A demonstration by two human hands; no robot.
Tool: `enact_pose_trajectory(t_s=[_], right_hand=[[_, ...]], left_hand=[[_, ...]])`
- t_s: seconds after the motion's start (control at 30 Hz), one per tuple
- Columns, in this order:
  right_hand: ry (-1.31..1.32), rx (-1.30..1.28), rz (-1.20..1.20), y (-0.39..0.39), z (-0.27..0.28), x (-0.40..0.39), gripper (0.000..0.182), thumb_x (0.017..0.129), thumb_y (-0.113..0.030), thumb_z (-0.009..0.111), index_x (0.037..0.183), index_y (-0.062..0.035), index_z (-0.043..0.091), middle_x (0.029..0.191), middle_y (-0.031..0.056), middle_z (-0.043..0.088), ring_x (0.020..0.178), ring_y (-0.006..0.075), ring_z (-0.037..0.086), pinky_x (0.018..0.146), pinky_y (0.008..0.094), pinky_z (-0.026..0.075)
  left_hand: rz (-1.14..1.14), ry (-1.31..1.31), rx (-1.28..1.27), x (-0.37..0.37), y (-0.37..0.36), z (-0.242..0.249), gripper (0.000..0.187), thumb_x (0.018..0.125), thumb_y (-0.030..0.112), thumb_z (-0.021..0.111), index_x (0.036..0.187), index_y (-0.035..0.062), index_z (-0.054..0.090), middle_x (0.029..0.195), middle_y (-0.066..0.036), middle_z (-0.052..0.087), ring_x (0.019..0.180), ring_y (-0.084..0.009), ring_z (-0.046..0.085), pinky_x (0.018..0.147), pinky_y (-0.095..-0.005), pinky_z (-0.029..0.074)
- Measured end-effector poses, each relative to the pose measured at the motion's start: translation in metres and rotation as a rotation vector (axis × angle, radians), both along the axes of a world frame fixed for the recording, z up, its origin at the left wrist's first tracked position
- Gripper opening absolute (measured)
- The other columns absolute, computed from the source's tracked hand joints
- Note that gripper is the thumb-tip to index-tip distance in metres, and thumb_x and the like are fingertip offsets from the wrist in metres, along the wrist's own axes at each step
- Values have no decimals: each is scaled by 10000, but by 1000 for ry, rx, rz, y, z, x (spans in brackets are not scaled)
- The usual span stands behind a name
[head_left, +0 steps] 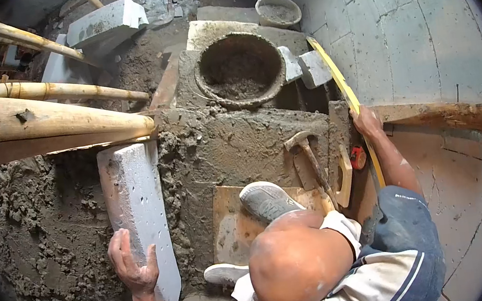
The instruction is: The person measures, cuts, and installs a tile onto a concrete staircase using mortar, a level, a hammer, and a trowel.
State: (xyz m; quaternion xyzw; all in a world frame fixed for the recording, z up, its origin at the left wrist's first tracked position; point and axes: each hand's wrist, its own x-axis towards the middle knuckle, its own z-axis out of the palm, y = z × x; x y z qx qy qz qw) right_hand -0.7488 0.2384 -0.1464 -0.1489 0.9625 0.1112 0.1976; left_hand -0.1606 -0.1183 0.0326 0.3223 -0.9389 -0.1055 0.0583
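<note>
Bent and bare, a knee (302, 268) looms nearest the camera, over a grey shoe (270, 200) on a worn wooden board (225, 218). To its left lies a long, white, rectangular block of pitted, porous masonry (145, 221), between a rough spread of wet grey-brown mortar (32, 251) and a mortar-smeared strip (180, 217). Its long axis runs mostly away from the person, the far end slanting slightly left and coming just beside the tip of a thick, pale bamboo pole (59, 123).

The left hand (132, 268) is by far the nearer one to this block. Its fingers are parted and loosely curved, not closed round anything: they lie over the left long edge of the near half, pointing toward the far end, with the thumb apart from them over the pitted face. Most of the block therefore extends ahead of the fingertips, and a shorter piece lies back toward the body. Whether the fingers press on it or hover just above, I cannot tell.

The right hand (367, 122) is well apart, across the knee, with its fingers closed around a long, straight yellow bar (336, 74) beside the grey block wall (394, 32). A wooden-handled hammer (316, 168) and a red tape measure (358, 158) lie between the knee and that hand.
</note>
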Motion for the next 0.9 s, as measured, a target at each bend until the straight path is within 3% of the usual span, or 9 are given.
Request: enact_pose_trajectory(t_s=[0.2, 0.27, 0.37, 0.43, 0.47, 0.6, 0.67, 0.77, 0.9], right_hand=[[-67, 346, 186, -7, 24, -14, 244, 851, -213, 673, 1017, -68, 778, 1063, 204, 745, 1029, 369, 725, 814, 495, 582], [-53, 329, 169, 1, 23, -18, 284, 873, -288, 684, 1009, -51, 761, 1066, 221, 736, 1033, 407, 707, 845, 512, 565], [-70, 260, 177, -16, 43, 9, 377, 906, -368, 684, 1071, -30, 710, 1058, 243, 723, 1024, 450, 687, 853, 548, 543], [150, -10, 254, -24, 55, 35, 430, 927, -395, 659, 1202, -66, 697, 1011, 231, 734, 943, 390, 723, 793, 516, 565], [49, -83, 208, -22, 49, 39, 483, 944, -423, 639, 1270, -66, 637, 1007, 236, 723, 932, 406, 710, 797, 534, 554], [38, -139, 234, -25, 57, 91, 470, 937, -407, 648, 1274, -80, 629, 1029, 232, 701, 944, 383, 683, 837, 524, 543], [196, -80, 329, -8, 40, 99, 440, 906, -363, 682, 1238, -76, 642, 1108, 213, 638, 1046, 379, 623, 857, 520, 533], [131, 5, 278, 27, 10, 90, 409, 874, -320, 711, 1195, -72, 650, 1152, 188, 573, 1120, 388, 561, 865, 529, 526], [160, 17, 260, 27, 7, 85, 369, 868, -286, 712, 1170, -83, 655, 1125, 165, 575, 1082, 366, 569, 846, 517, 534]], left_hand=[[224, -128, 147, 47, 32, 1, 1041, 713, 312, 871, 1535, 7, 309, 1526, -230, 364, 1411, -436, 373, 1169, -521, 321], [283, -146, 189, 65, 40, -6, 1132, 673, 274, 896, 1564, 9, 251, 1560, -237, 315, 1437, -443, 334, 1180, -522, 304], [373, -127, 240, 75, 50, -9, 1138, 672, 202, 888, 1573, 9, 220, 1565, -251, 300, 1442, -448, 326, 1187, -522, 291], [398, -113, 242, 83, 50, -16, 1137, 675, 178, 879, 1578, 13, 208, 1564, -259, 302, 1442, -451, 321, 1189, -520, 286], [417, -100, 247, 86, 52, -20, 1137, 677, 154, 870, 1583, 16, 195, 1562, -267, 304, 1443, -455, 317, 1191, -519, 281], [469, -57, 262, 85, 52, -33, 1124, 691, 137, 849, 1589, 25, 184, 1560, -272, 313, 1438, -462, 319, 1190, -520, 279], [476, -14, 259, 88, 52, -36, 1090, 707, 117, 815, 1596, 40, 189, 1560, -277, 334, 1439, -450, 330, 1196, -512, 262], [492, -14, 272, 91, 52, -38, 1078, 714, 119, 810, 1595, 39, 194, 1563, -276, 331, 1438, -453, 331, 1196, -512, 261], [482, -23, 245, 90, 53, -37, 1078, 716, 143, 825, 1587, 31, 199, 1543, -286, 347, 1406, -469, 353, 1172, -524, 292]])
